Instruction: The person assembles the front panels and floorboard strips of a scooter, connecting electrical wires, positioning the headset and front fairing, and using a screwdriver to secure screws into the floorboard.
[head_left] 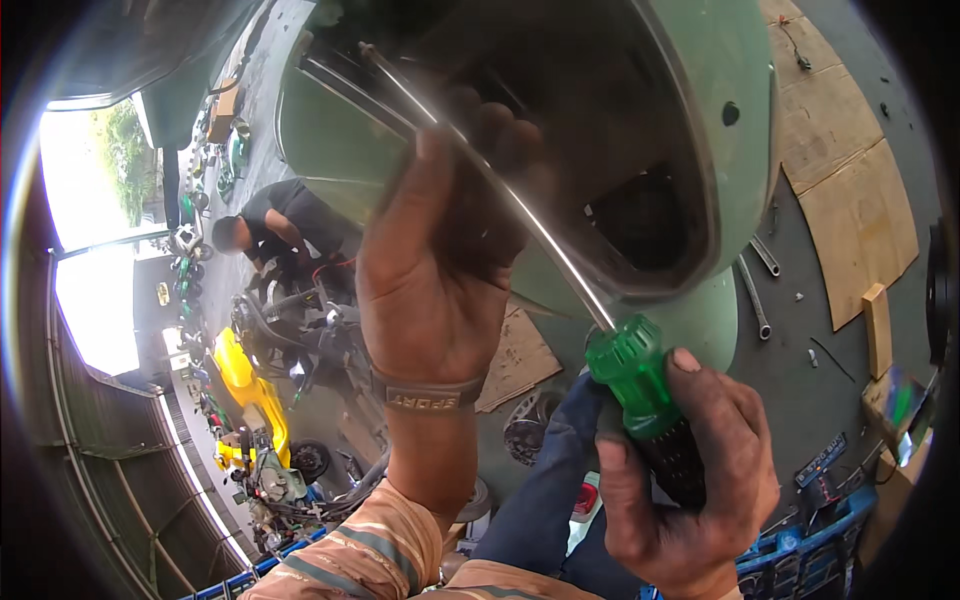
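Head view: my right hand (725, 480), lower right, is wrapped around the screwdriver (632, 372), which slants from there to the upper left. My left hand (435, 290) is curled at the shaft (552, 250) near the centre; I cannot tell whether it pinches the steel or merely guides it. If that support is loose, I judge the long shaft could wander and scratch the green panel (712, 315) or knock the rim of the dark opening (640, 225). Pushing hard off-line could make the tip (367, 48) slip. The shaft looks straight, slim and shiny; the handle is clear green and fluted, with a black, dotted lower part.
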